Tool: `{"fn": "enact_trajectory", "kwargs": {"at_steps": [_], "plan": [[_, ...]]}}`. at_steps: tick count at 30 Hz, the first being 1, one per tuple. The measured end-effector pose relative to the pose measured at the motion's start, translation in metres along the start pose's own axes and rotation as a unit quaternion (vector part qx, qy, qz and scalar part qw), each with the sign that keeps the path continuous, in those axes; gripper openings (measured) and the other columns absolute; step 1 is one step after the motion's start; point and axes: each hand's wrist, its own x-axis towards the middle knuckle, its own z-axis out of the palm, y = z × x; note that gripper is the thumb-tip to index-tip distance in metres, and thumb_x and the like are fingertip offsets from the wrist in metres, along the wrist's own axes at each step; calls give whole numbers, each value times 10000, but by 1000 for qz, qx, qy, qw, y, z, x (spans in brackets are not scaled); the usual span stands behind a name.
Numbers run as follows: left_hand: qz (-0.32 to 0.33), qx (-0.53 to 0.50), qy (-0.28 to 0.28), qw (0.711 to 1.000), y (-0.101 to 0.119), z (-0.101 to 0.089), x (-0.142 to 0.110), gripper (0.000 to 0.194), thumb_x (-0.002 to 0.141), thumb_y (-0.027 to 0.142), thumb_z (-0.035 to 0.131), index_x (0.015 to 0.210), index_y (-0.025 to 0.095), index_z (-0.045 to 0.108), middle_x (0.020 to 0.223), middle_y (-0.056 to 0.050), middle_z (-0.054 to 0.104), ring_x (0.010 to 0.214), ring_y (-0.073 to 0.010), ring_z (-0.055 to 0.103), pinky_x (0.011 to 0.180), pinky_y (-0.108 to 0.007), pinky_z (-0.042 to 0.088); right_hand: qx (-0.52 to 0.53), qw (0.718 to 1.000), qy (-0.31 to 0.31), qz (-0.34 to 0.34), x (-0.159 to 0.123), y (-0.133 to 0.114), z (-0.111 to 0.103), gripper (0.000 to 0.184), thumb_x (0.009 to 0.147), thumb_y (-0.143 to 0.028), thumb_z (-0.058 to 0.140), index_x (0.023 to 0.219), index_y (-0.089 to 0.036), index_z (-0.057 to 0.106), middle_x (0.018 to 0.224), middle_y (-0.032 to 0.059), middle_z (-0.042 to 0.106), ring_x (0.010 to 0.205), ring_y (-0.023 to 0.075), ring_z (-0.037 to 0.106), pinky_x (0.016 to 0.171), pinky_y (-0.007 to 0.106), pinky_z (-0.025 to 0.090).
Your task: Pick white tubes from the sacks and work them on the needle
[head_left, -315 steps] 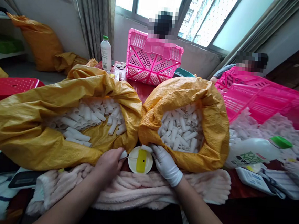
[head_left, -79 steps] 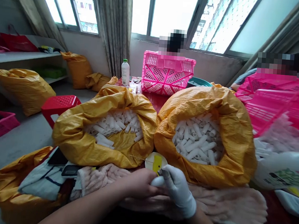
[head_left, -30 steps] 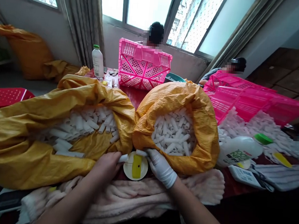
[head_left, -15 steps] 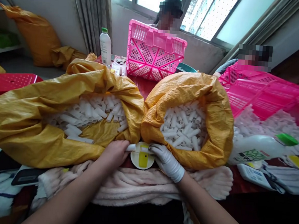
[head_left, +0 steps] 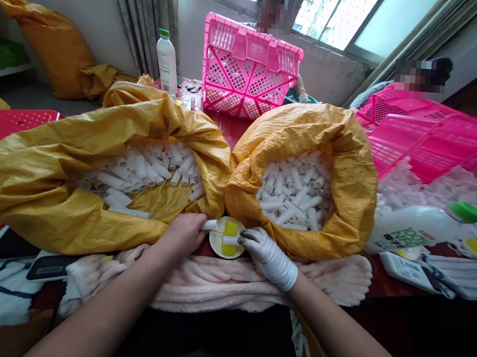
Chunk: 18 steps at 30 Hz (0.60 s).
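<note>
My left hand [head_left: 182, 234], bare, is shut on a short white tube [head_left: 210, 225] just above a round cream disc with a yellow strip [head_left: 225, 249]. My right hand [head_left: 266, 257], in a white glove with dark fingertips, grips a second white tube [head_left: 232, 240] lying across the disc. Both hands sit at the near edge of two yellow woven sacks. The left sack [head_left: 43, 196] and the right sack [head_left: 354, 209] are rolled open, each full of white tubes [head_left: 293, 191]. A pale pink fleece blanket [head_left: 217, 287] lies under my wrists.
Pink plastic crates [head_left: 247, 69] stand on the red table behind the sacks, with more [head_left: 431, 138] at the right above a heap of white tubes [head_left: 423, 187]. A white bottle with a green cap [head_left: 411, 230] lies nearby. Two people [head_left: 272, 8] sit beyond.
My view has tilted down a little, so the scene sits higher. My hands have come closer over the disc, and the white tube material between them now shows as two pieces.
</note>
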Motion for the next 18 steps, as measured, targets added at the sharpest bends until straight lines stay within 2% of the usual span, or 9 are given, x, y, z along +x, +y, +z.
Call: {"fn": "enact_trajectory", "kwargs": {"at_steps": [4, 6, 9, 11, 12, 14, 16, 18], "plan": [[6, 2, 4, 1000, 0, -1, 0, 193, 814, 321, 432, 718, 176, 517, 749, -44, 596, 723, -174, 543, 653, -272, 361, 48, 999, 3, 26, -3, -1, 0, 334, 833, -99, 447, 1144, -219, 465, 1091, 76, 539, 991, 168, 502, 855, 350, 470], [5, 2, 5, 1000, 0, -1, 1, 192, 814, 321, 432, 721, 176, 517, 743, -43, 593, 717, -174, 540, 650, -272, 360, 38, 998, 10, 39, -3, -5, -1, 322, 839, -114, 444, 1146, -208, 467, 1069, 84, 553, 955, 173, 516, 827, 360, 480], [0, 0, -1, 1000, 0, 0, 1, 181, 809, 319, 438, 731, 178, 520, 740, -39, 590, 715, -172, 535, 647, -274, 358, -9, 999, -40, -5, -1, -18, -7, 254, 839, -130, 449, 1059, -219, 541, 1027, 76, 587, 896, 184, 526, 772, 366, 487], [-5, 1, 0, 1000, 1, 0, 0, 166, 799, 311, 453, 736, 177, 527, 757, -42, 586, 739, -175, 529, 664, -277, 359, 3, 997, -57, -46, 1, -28, -11, 238, 837, -143, 463, 1034, -236, 559, 1005, 63, 601, 899, 182, 531, 778, 358, 485], [-7, 4, 7, 1000, 2, -1, -1, 157, 792, 305, 460, 738, 176, 531, 779, -45, 582, 766, -180, 523, 682, -282, 360, 27, 998, -40, -49, 3, -32, -12, 246, 836, -141, 467, 1041, -246, 554, 1003, 57, 599, 913, 176, 534, 790, 349, 484], [-5, 13, 32, 999, 4, -5, -2, 143, 786, 294, 465, 745, 177, 535, 830, -51, 567, 826, -190, 504, 721, -294, 358, 105, 993, 52, -2, 7, -37, -10, 281, 832, -131, 471, 1075, -263, 522, 1020, 50, 577, 958, 164, 535, 827, 338, 480], [7, 12, 53, 998, 7, -11, -4, 137, 788, 287, 459, 753, 179, 535, 844, -49, 551, 845, -193, 485, 738, -303, 355, 203, 959, 177, 87, 12, -38, -6, 301, 828, -134, 476, 1094, -273, 491, 1058, 48, 548, 1000, 160, 532, 862, 340, 472], [31, -9, 54, 998, 11, -18, -6, 129, 791, 271, 450, 769, 179, 538, 815, -40, 548, 819, -181, 481, 734, -298, 355, 286, 909, 256, 160, 19, -37, -2, 282, 826, -149, 480, 1079, -274, 489, 1076, 43, 542, 1011, 162, 538, 879, 346, 468]]}}
